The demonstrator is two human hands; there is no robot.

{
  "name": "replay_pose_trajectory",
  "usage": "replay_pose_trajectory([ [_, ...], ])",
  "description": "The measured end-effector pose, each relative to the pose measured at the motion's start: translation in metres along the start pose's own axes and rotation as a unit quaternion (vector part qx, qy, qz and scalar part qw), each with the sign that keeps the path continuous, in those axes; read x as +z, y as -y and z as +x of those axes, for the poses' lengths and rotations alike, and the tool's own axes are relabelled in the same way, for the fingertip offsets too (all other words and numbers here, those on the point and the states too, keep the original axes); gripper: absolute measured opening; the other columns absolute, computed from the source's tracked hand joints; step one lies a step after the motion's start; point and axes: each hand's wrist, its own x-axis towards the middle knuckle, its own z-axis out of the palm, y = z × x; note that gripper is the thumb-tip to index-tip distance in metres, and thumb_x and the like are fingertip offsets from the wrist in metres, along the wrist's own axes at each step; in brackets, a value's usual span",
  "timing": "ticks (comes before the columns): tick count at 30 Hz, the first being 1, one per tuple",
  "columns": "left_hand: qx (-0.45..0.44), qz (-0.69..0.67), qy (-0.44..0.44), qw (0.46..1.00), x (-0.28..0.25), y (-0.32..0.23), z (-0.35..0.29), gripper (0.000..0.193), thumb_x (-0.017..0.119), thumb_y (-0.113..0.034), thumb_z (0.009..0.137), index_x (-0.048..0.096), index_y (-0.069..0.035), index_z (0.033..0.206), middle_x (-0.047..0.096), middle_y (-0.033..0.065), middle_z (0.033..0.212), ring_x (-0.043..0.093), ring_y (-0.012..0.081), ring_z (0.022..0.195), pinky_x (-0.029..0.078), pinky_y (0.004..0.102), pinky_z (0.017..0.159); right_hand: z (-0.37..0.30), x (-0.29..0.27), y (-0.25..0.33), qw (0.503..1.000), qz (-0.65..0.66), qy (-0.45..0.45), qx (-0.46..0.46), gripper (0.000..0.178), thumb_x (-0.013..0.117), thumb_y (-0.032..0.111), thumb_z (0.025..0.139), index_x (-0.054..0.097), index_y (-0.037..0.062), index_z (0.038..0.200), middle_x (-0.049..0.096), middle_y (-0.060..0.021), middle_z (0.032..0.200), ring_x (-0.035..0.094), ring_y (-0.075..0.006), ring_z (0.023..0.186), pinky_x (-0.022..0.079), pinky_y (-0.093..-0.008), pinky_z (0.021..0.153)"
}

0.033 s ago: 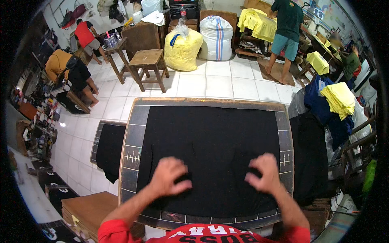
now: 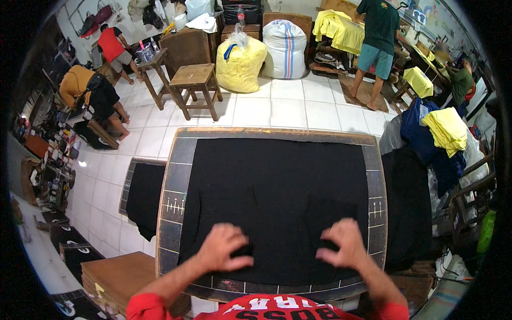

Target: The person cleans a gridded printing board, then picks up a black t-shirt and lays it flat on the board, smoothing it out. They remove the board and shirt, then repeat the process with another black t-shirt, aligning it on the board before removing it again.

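A large piece of black cloth (image 2: 277,176) lies spread over a dark wood-edged board (image 2: 171,224) with pale ruled lines along its border. A few small creases run through the cloth near its left side. Over its near left part is my left hand (image 2: 224,248), fingers slightly bent and thumb held apart. My right hand (image 2: 342,244) is over the near right part in a similar pose, thumb pointing inward. Nothing shows in either hand. Whether the fingertips press on the cloth or hover just above it, I cannot tell.
More black cloth (image 2: 408,202) hangs beyond the board's right edge, and another cloth-covered board (image 2: 146,186) is at left. Brown stacked boards (image 2: 120,269) stand near left. A wooden stool (image 2: 193,77) and filled sacks (image 2: 285,50) are beyond. Several people work farther off.
Both my hands have come a little nearer to my body over the cloth. The right one has also shifted slightly left. The cloth looks the same.
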Motion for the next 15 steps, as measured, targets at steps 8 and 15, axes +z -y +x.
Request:
replay_pose_trajectory([
  [8, -0.143, 0.076, -0.042, 0.986, 0.006, -0.061, -0.115, 0.041, 0.090, -0.025, 0.074, 0.075, -0.016, 0.111, 0.065, 0.0076, 0.120, 0.058, 0.0317, 0.114, 0.042, 0.0508, 0.100, -0.120, -0.001, 0.061, 0.991, 0.006, 0.006, 0.132, 0.032, 0.088, 0.027, 0.078, 0.079, 0.0173, 0.107, 0.065, -0.0022, 0.107, 0.057, -0.0268, 0.108, 0.042, -0.0455, 0.096],
  [15, -0.085, 0.098, -0.077, 0.989, 0.026, -0.036, -0.111, 0.022, 0.079, -0.008, 0.081, 0.064, -0.009, 0.097, 0.065, 0.0061, 0.094, 0.062, 0.0284, 0.092, 0.046, 0.0449, 0.082, -0.135, 0.018, 0.047, 0.997, -0.012, -0.027, 0.069, 0.021, 0.078, 0.008, 0.080, 0.074, 0.0141, 0.101, 0.067, -0.0017, 0.096, 0.063, -0.0268, 0.095, 0.049, -0.0412, 0.083],
])
